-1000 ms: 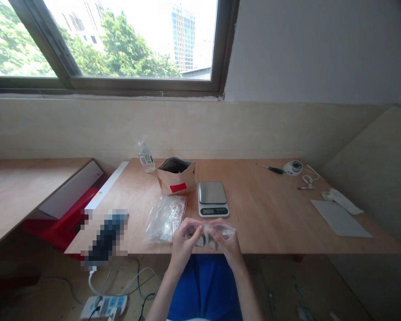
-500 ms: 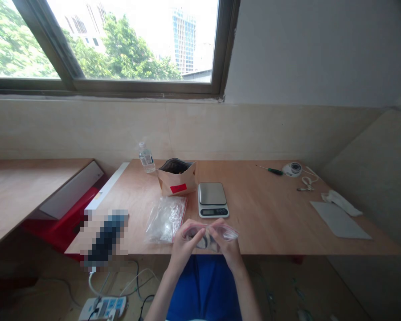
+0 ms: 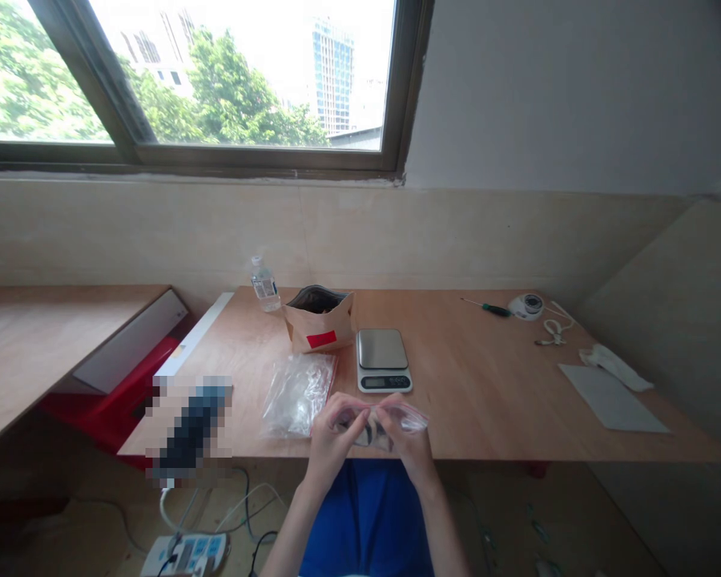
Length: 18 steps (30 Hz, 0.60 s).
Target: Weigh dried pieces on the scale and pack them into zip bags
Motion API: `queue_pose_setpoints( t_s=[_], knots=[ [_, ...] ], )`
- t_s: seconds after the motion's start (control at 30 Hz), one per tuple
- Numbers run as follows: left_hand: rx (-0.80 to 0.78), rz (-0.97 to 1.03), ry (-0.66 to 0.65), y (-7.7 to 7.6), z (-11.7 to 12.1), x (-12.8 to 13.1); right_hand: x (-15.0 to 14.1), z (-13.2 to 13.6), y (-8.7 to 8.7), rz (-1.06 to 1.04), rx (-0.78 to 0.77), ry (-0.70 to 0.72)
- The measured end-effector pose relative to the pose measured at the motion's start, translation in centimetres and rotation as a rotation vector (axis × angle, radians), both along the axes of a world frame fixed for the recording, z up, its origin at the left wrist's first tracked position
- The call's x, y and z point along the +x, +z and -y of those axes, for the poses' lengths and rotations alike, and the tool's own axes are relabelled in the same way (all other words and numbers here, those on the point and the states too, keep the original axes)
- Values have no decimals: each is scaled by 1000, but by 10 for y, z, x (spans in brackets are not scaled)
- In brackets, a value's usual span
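Note:
Both my hands grip a small clear zip bag (image 3: pixel 384 437) by its pinkish top edge, close to the table's front edge. My left hand (image 3: pixel 332 437) pinches the left part of the bag's top, and my right hand (image 3: pixel 409 441) pinches the right part. Thumbs meet near the middle of the seal. What lies inside the bag cannot be made out. Just beyond my hands stands a digital kitchen scale (image 3: pixel 383 349) with a bare steel plate. Left of my left hand lies a pile of clear zip bags (image 3: pixel 297 394) with a red edge.
An open brown paper pouch (image 3: pixel 312 327) with a red label stands behind the bags, beside a water bottle (image 3: pixel 265 284). At right lie a screwdriver (image 3: pixel 493 309), a white dome camera (image 3: pixel 526 306) and a white sheet (image 3: pixel 610 399). A power strip (image 3: pixel 186 553) sits below left.
My hands keep nearly the same hold on the zip bag. The view has shifted very slightly; nothing on the table has visibly moved.

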<state>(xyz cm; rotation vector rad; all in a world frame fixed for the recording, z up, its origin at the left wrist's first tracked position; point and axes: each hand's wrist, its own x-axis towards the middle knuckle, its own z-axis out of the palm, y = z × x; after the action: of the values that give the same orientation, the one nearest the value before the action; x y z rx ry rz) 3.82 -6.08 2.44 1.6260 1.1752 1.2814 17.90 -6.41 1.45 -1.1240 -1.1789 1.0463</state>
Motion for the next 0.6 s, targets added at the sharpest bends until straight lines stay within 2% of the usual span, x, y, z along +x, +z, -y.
queue_pose_setpoints(
  t_s=[0.2,0.6],
  knots=[
    [-2,-1,57,-4,1,6,-2,1,2,5,32,-38],
    [-11,2,49,-5,-3,4,-2,-1,-7,-46,-25,14]
  ],
)
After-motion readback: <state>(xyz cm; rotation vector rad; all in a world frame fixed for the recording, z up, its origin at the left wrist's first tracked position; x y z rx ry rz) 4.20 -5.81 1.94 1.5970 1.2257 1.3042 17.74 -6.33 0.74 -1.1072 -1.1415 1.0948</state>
